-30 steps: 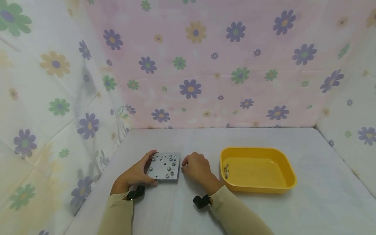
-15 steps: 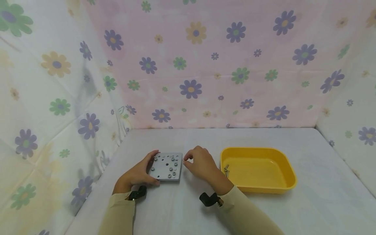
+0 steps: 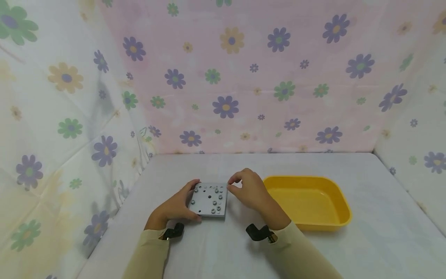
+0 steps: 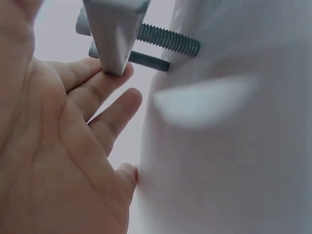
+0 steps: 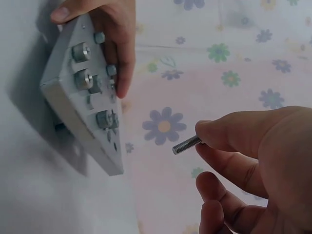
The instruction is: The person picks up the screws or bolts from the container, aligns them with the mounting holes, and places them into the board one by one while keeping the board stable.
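My left hand (image 3: pixel 177 205) grips a square grey metal plate (image 3: pixel 203 202) by its left side, thumb at the near edge and fingers at the far edge. Several socket-head screws (image 5: pixel 84 79) stand in holes of the plate, with other holes bare. In the left wrist view, threaded shanks (image 4: pixel 168 39) stick out beneath the plate, which is held off the white cloth. Just right of the plate's far corner, my right hand (image 3: pixel 253 192) pinches a small screw (image 5: pixel 186 145) between thumb and forefinger, threaded end outward and apart from the plate. Its head is hidden by the fingers.
A yellow tray (image 3: pixel 313 226) stands on the white table (image 3: pixel 216 255) to the right, its left side partly covered by my right forearm. Flowered cloth walls (image 3: pixel 226 77) enclose the table at the back and sides.
The left hand and plate have shifted right across the table. My right hand has moved right and away from me, and its forearm now covers the loose screws in the tray.
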Demonstrator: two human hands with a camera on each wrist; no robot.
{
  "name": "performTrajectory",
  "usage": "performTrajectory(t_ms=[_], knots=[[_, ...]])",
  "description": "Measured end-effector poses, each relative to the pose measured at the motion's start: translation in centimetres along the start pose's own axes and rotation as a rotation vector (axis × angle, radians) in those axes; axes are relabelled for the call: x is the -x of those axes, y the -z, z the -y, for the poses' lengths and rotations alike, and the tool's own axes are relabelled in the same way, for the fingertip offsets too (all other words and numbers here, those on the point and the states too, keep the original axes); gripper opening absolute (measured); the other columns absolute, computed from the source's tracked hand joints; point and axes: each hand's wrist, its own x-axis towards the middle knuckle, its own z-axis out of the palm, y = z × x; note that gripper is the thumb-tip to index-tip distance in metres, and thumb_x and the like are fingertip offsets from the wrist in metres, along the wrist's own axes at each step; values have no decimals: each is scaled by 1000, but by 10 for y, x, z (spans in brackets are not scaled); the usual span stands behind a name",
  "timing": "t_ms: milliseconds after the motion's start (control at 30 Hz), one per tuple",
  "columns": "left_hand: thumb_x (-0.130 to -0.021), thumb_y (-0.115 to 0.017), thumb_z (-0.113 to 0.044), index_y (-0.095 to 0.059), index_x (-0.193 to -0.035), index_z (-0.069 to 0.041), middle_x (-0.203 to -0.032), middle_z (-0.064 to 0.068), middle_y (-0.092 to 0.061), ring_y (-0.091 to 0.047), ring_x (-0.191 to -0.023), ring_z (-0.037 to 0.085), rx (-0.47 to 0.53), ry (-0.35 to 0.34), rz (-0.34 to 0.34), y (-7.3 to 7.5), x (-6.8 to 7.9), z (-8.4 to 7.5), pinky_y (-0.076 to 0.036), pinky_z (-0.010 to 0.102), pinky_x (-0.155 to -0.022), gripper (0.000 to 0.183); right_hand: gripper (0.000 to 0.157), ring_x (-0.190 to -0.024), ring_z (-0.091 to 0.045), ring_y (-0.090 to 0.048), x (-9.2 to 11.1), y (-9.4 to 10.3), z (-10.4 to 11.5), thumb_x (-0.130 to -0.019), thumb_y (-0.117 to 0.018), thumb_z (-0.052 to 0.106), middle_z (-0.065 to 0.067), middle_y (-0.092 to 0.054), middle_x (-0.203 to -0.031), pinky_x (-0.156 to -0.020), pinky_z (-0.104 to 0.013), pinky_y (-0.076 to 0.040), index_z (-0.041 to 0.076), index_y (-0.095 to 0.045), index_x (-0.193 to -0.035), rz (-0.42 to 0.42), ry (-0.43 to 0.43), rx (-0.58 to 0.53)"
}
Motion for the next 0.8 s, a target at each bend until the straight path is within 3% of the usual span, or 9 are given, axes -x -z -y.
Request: performTrajectory(t_ms=[100,333,567,800], knots=[[-52,-103,-36,-19,-165,-20,-170,6,-28,-21,-159,32,-23,-10,2,-6,-3,-6,-18,61,-126,142,5,-108,-25,-58,-1,4,-2,-95,-75,31,2,-64,-112,-93,-40,-54,27,-77,-95,-12,-11,-27],[-52,-101,-44,-18,-165,-19,-170,7,-29,-19,-160,29,-114,-8,-7,-19,-5,-18,-1,58,-129,143,6,-111,-25,-56,-4,10,-10,-94,-76,32,2,-63,-114,-91,-40,-53,27,-78,-97,-26,-51,-67],[-52,-99,-54,-21,-165,-21,-169,4,-31,-23,-159,25,-187,-29,-41,-28,-10,-22,-2,62,-128,141,7,-110,-25,-56,-4,11,-13,-95,-75,33,2,-64,-115,-92,-40,-52,28,-77,-101,-7,-29,-69],[-50,-99,-57,-18,-166,-24,-171,1,-26,-18,-160,23,-195,-37,-15,-27,-11,-17,0,61,-128,145,6,-110,-23,-56,-2,8,-14,-95,-75,34,6,-66,-114,-91,-40,-53,32,-78,-100,40,2,-121]])
